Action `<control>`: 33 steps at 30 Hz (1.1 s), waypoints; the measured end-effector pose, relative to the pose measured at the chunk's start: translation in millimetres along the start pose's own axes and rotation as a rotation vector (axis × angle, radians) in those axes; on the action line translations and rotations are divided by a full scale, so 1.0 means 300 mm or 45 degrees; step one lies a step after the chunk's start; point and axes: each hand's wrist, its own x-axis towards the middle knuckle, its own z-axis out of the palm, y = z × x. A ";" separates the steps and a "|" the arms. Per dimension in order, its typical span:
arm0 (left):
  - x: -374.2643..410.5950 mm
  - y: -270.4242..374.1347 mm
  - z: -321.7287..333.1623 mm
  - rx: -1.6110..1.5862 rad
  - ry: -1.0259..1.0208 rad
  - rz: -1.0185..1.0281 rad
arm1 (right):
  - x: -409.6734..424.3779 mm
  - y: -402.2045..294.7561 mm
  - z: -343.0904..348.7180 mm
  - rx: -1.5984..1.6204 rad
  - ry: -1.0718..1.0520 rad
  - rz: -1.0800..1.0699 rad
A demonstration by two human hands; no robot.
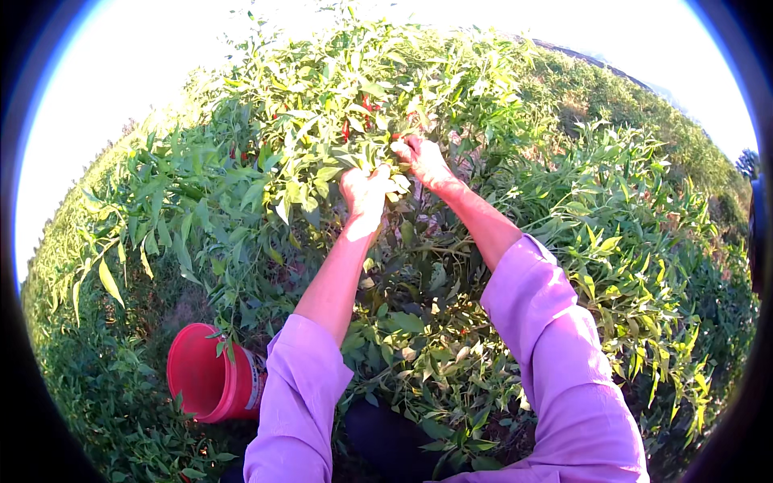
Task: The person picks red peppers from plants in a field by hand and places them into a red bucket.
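A leafy pepper plant stands before me, with several red chili peppers hanging among its upper leaves. My left hand is closed around a leafy branch of it, palm side hidden. Just above and to the right, my right hand has its fingers pinched together in the foliage. A bit of red chili pepper shows at those fingertips; the rest of it is covered by the hand and leaves.
A red plastic bucket bearing writing lies tilted at lower left, its mouth facing left and no contents visible. Dense pepper plants crowd both sides. A dark-clad leg shows at the bottom between my sleeves.
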 end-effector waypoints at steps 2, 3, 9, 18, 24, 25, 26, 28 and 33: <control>-0.033 -0.009 -0.037 -0.217 -0.004 -0.044 | -0.011 -0.044 -0.019 0.683 -0.219 0.519; -0.041 -0.003 -0.033 -0.263 -0.014 -0.054 | -0.009 -0.034 -0.043 0.976 -0.263 0.648; -0.060 -0.010 -0.054 -0.381 -0.053 0.010 | -0.031 -0.083 -0.068 1.025 -0.279 0.475; -0.102 -0.005 -0.046 -0.115 0.029 -0.056 | -0.025 -0.153 -0.010 -1.045 0.233 -1.046; -0.119 -0.028 -0.100 -0.275 0.025 -0.001 | 0.009 -0.152 -0.008 0.376 -0.478 0.104; -0.122 -0.019 -0.106 -0.252 0.034 -0.026 | 0.017 -0.170 -0.038 0.839 -0.511 0.524; -0.123 -0.008 -0.112 -0.229 0.042 -0.051 | 0.020 -0.160 -0.044 1.045 -0.491 0.605; -0.127 -0.003 -0.107 -0.246 0.062 -0.049 | 0.039 -0.125 -0.082 1.397 -0.584 0.688; -0.122 -0.015 -0.107 -0.363 0.108 -0.046 | -0.002 -0.070 -0.125 1.376 -0.325 0.765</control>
